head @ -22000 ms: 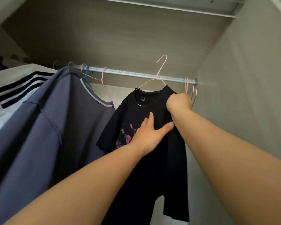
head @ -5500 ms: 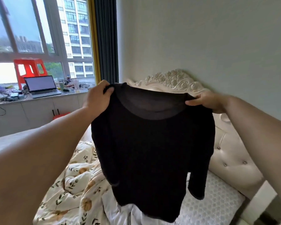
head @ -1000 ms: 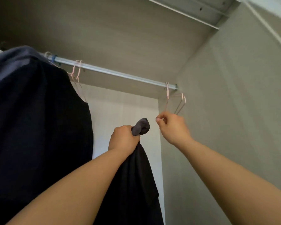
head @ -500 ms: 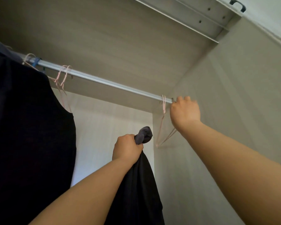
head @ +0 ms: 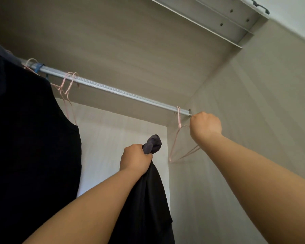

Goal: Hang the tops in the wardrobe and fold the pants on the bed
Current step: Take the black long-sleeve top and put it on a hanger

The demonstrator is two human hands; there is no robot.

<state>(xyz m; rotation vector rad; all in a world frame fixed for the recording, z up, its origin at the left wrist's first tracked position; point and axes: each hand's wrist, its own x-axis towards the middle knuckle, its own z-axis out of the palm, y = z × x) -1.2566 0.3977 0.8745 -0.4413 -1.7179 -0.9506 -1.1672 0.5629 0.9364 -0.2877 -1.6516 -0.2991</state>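
Hung black shirt crowds the rail at left; left grip clamps the bunched dark top, hanging straight down; right grip clenches a pink hanger.

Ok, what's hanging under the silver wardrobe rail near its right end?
Thin pink wire hangers, bare, hook over the silver rail there. The right hand grips one; its fist hides where the wire is held.
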